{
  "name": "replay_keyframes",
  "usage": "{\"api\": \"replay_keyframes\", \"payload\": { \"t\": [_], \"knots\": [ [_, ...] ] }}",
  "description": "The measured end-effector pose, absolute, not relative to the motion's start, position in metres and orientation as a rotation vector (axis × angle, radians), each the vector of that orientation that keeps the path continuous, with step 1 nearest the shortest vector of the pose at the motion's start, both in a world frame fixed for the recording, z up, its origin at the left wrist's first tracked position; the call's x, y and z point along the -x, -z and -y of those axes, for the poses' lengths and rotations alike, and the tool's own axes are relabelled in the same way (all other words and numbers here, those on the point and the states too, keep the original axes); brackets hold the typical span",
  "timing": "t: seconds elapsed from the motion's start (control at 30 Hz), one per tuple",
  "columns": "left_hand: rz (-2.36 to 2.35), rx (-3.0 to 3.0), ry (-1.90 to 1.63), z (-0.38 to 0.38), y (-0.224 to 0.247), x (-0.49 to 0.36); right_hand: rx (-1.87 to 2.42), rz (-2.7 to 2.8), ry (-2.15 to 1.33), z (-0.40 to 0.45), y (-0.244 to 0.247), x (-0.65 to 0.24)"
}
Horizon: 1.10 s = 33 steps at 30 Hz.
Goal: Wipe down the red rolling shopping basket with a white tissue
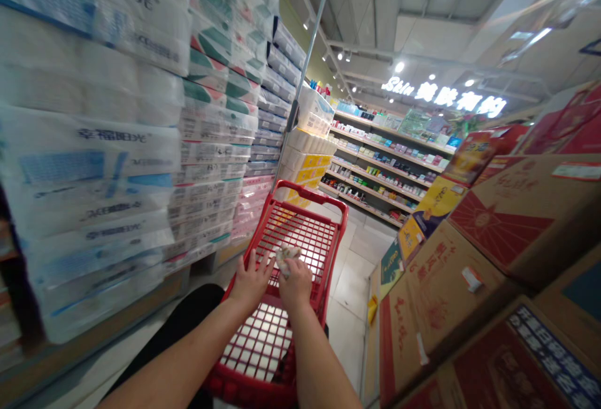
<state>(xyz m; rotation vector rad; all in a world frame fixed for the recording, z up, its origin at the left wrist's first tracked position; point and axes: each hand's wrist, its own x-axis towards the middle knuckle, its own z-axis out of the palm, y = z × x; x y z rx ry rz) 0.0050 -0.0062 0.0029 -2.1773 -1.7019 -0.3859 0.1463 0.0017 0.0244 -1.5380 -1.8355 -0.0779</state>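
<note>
Left of the cart, four stacks of packs stand side by side, receding past its far end; the packs within them overlap too much for an exact count. One black-clad leg shows beside the cart's near left edge. The left hand, one of two, lies over the cart's left side, fingers spread and grasping nothing; whether the whole palm touches is unclear. The single cart is red and gridded. On its upper grid, between the fingers of the two hands, lies one crumpled, pale wad, of cloth or paper. The right hand, over the middle of the cart, is closed about the wad. Step in hand, as judged: the wad is being pressed or rubbed on the grid. A further stroke would call for a firm pinch, even pressure across the bars, and the left hand as a brace. One pole rises beyond the cart's far end. Farther off and to its right stand one shelf unit and one lit sign. Right of the cart, at least four cartons are piled.
</note>
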Motion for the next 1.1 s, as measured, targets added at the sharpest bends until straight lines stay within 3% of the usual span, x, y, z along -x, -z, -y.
{"api": "replay_keyframes", "payload": {
  "t": [0.4,0.57,0.73,0.9,1.1],
  "knots": [
    [1.674,2.176,0.403,0.0040,0.0022,-0.0039,1.714,1.712,0.097,-0.0003,-0.0267,-0.1484],
    [1.670,2.181,0.392,0.0035,0.0022,-0.0043,1.497,1.925,0.024,0.0009,-0.0273,-0.1477],
    [1.684,2.194,0.397,0.0037,0.0015,-0.0041,1.706,1.704,0.080,0.0021,-0.0282,-0.1473],
    [1.696,2.208,0.389,0.0051,-0.0009,-0.0041,1.496,1.946,0.070,0.0020,-0.0277,-0.1469],
    [1.707,2.219,0.394,0.0085,-0.0041,-0.0093,1.723,1.640,0.115,0.0006,-0.0285,-0.1556]
  ]
}}
